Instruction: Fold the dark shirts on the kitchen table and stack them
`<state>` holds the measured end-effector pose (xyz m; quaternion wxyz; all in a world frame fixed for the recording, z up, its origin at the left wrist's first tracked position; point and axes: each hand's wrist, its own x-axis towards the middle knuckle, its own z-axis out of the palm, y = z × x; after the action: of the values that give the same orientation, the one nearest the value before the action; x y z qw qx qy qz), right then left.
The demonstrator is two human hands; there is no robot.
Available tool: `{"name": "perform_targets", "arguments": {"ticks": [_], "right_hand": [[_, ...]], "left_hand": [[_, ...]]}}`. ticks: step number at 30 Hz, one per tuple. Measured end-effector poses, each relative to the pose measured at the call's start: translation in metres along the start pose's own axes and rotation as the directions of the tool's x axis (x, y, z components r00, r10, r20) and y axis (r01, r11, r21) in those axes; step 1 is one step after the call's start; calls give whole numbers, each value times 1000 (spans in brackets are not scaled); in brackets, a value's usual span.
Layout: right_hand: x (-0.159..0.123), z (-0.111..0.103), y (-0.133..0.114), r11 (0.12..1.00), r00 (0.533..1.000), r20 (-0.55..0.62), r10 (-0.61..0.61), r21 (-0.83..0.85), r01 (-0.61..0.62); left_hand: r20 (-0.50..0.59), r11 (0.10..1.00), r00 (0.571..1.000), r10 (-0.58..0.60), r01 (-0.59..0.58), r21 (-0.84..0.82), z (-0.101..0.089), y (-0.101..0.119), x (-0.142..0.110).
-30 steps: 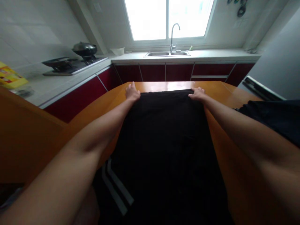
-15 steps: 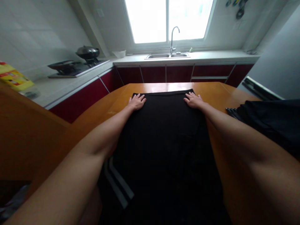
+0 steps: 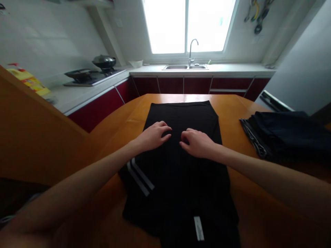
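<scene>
A black T-shirt point(image 3: 178, 179) lies spread on the wooden table point(image 3: 129, 120), its straight hem at the far end. Two pale stripes cross the sleeve on the left, and a small white label point(image 3: 199, 228) shows near the bottom. Over the middle of the cloth is my left hand point(image 3: 156, 135), fingers bent and thumb apart, with nothing in it. Facing it, my right hand point(image 3: 198, 142) has curled fingers and a gap at the thumb, also holding nothing. Whether either hand touches the fabric I cannot tell.
A pile of dark folded clothes point(image 3: 287, 134) sits at the table's right. Beyond the table are a counter with a sink point(image 3: 184, 67), a stove with a lidded pan point(image 3: 103, 62), and a yellow bottle point(image 3: 31, 81). A grey appliance point(image 3: 297, 69) stands at right.
Both hands have left the far corners of the T-shirt and come back toward me and inward, over its middle. More of the shirt's near end and its label now show.
</scene>
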<state>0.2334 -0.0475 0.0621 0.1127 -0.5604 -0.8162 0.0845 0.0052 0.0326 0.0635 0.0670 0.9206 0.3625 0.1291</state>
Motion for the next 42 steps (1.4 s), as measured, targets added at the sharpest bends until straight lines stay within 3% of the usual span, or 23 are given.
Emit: {"name": "perform_targets", "arguments": {"ticks": [4, 9, 12, 16, 19, 22, 25, 27, 28, 31, 33, 36, 38, 42], "right_hand": [[-46, 6, -22, 993, 993, 102, 56, -114, -44], [-53, 14, -25, 986, 971, 198, 132, -125, -108], [-51, 13, -30, 988, 967, 219, 131, -114, -108], [-51, 16, -35, 983, 961, 217, 171, -99, -153], [-54, 16, -29, 961, 951, 139, 277, -40, -274], [-62, 4, -11, 890, 921, 123, 371, 237, -390], [-83, -21, 23, 661, 872, 153, 465, 596, -456], [-105, -40, 49, 500, 833, 148, 533, 740, -451], [-118, -48, 62, 469, 818, 142, 558, 759, -452], [-159, -59, 99, 478, 789, 106, 605, 744, -467], [-182, -56, 119, 510, 773, 91, 628, 701, -498], [-207, -37, 143, 560, 733, 33, 680, 622, -548], [-218, -22, 154, 596, 699, -56, 713, 574, -561], [-232, 1, 167, 637, 619, -215, 755, 460, -618]], "left_hand": [[49, 986, 985, -165, 164, 19, -11, 28, -72], [163, 966, 952, -257, 251, 58, 0, 67, -142], [140, 935, 931, -337, 315, 161, 8, 87, -165], [94, 869, 894, -439, 396, 296, 11, 96, -177], [67, 867, 891, -449, 416, 275, 9, 91, -180], [2, 867, 872, -490, 487, 103, 3, 74, -180], [7, 818, 825, -565, 562, -122, -7, 43, -183], [52, 776, 813, -580, 571, -268, -14, 20, -188], [66, 752, 812, -581, 565, -339, -16, 10, -192], [50, 692, 808, -587, 533, -487, -19, -12, -204], [9, 699, 816, -579, 502, -509, -18, -17, -211], [-37, 705, 809, -587, 487, -516, -14, -15, -218], [-9, 685, 801, -599, 506, -525, -12, -11, -222], [101, 705, 851, -515, 488, -514, -10, 0, -229]]}}
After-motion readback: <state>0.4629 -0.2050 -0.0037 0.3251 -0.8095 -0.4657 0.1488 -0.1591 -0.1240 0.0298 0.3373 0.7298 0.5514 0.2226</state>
